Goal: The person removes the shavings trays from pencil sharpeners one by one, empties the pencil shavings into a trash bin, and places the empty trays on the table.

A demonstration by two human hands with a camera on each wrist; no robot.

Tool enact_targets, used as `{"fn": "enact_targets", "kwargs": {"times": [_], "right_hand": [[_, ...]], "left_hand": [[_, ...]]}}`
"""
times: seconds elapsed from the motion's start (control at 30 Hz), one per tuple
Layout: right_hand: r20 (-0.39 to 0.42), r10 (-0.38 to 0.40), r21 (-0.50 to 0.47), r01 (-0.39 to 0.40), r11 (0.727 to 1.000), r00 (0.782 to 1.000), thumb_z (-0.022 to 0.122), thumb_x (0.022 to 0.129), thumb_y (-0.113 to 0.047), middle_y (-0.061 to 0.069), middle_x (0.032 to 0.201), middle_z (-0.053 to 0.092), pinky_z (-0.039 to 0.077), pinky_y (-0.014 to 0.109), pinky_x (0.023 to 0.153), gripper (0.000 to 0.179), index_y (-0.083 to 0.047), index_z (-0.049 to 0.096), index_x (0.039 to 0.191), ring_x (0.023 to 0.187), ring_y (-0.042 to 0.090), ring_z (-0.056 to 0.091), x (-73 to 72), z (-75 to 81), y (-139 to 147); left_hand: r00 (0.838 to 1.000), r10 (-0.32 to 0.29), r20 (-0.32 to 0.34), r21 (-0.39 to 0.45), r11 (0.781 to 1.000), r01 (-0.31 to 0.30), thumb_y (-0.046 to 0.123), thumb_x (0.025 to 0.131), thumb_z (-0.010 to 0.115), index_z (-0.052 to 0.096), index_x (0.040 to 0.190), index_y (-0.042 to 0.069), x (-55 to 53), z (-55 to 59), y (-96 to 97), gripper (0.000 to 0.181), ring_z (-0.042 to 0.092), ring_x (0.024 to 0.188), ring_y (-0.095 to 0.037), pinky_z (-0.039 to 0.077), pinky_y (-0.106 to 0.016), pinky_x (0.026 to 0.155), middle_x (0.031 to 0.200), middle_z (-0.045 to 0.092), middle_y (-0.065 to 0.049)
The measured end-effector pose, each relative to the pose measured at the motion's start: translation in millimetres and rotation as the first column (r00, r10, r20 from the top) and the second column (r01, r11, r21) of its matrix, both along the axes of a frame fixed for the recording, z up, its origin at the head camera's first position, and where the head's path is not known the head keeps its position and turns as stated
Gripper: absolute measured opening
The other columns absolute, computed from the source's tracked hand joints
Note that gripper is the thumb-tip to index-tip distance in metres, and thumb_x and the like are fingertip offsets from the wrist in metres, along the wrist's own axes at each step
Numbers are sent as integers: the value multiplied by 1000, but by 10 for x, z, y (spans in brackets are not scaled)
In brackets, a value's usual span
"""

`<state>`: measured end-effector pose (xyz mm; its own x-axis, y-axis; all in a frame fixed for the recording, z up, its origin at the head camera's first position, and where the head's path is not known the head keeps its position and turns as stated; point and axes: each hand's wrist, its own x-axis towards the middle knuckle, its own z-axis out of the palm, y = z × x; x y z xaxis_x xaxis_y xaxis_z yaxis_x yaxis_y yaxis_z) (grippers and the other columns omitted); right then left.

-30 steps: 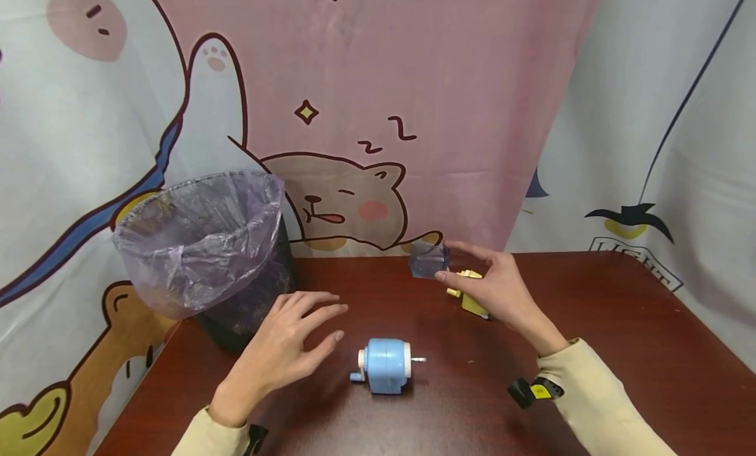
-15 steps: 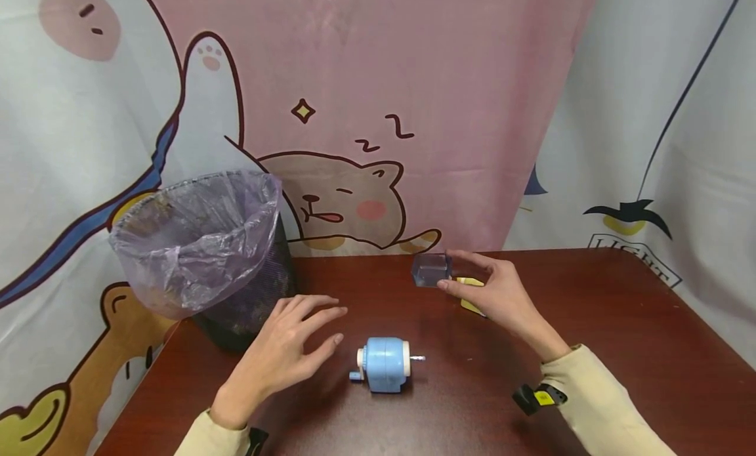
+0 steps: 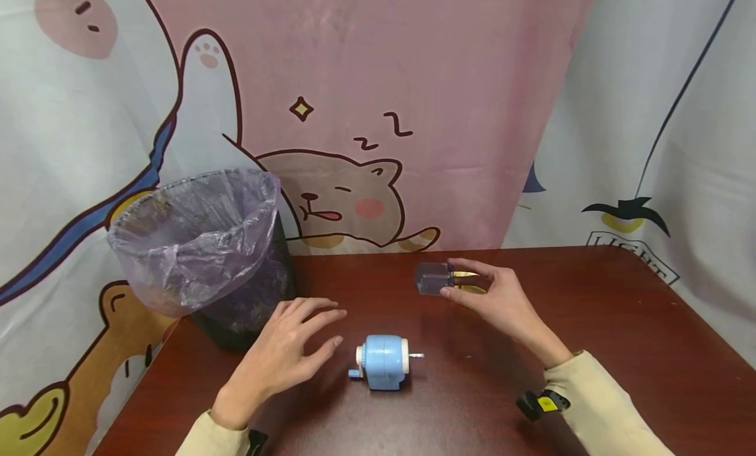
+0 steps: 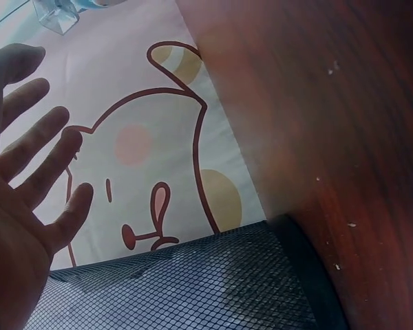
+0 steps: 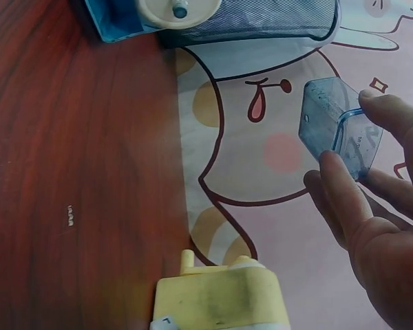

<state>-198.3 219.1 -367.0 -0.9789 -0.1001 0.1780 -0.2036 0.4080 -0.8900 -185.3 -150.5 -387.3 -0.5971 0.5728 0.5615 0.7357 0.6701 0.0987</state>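
Note:
My right hand pinches a small transparent shavings drawer between thumb and fingers, above the far part of the table; the right wrist view shows this clear box from close by. Behind that hand stands a yellow object, mostly covered by the fingers in the head view. A light-blue crank pencil sharpener rests on the table between the hands, its handle at the left and a thin metal rod sticking out at the right. Just left of it my left hand hovers with fingers spread, holding nothing.
A black mesh wastebasket with a thin purple liner stands at the table's left, close to my left hand. The brown table meets a printed cartoon cloth at the back. White crumbs lie on the tabletop.
My right hand has come slightly toward me and lower with the clear drawer, covering more of the yellow object. The drawer has tilted. My left hand has kept its pose.

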Motion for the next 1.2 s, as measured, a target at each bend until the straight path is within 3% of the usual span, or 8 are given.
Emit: {"fn": "enact_targets", "kwargs": {"times": [0.4, 0.9, 1.2], "right_hand": [[13, -12, 26, 12, 1000, 1000, 85, 85, -29, 15, 135, 63, 60, 26, 83, 59, -11, 64, 137, 112, 32, 72, 72, -144, 58], [33, -32, 73, 29, 997, 999, 86, 83, -32, 16, 127, 69, 58, 21, 76, 60, -10, 66, 135, 107, 27, 73, 115, -262, 86], [29, 0, 58, -2, 998, 1000, 86, 83, -27, 18, 127, 70, 58, 21, 78, 60, -4, 65, 135, 105, 27, 74, 142, -313, 132]], "left_hand": [[1000, 3, -12, -13, 1000, -3, 34, 88, 75, 71, 125, 27, -18, -102, -18, 38, 62, 114, -16, 49, -46, 91, 123, 68, 4], [1000, 6, -1, -20, 1000, -6, 34, 87, 77, 73, 122, 26, -16, -180, -1, 37, 62, 111, -14, 49, -43, 89, 120, 67, 5], [1000, 9, 4, -30, 1000, -9, 35, 86, 77, 73, 122, 26, -7, -220, 1, 37, 63, 111, -14, 49, -43, 90, 120, 68, 4]]}}
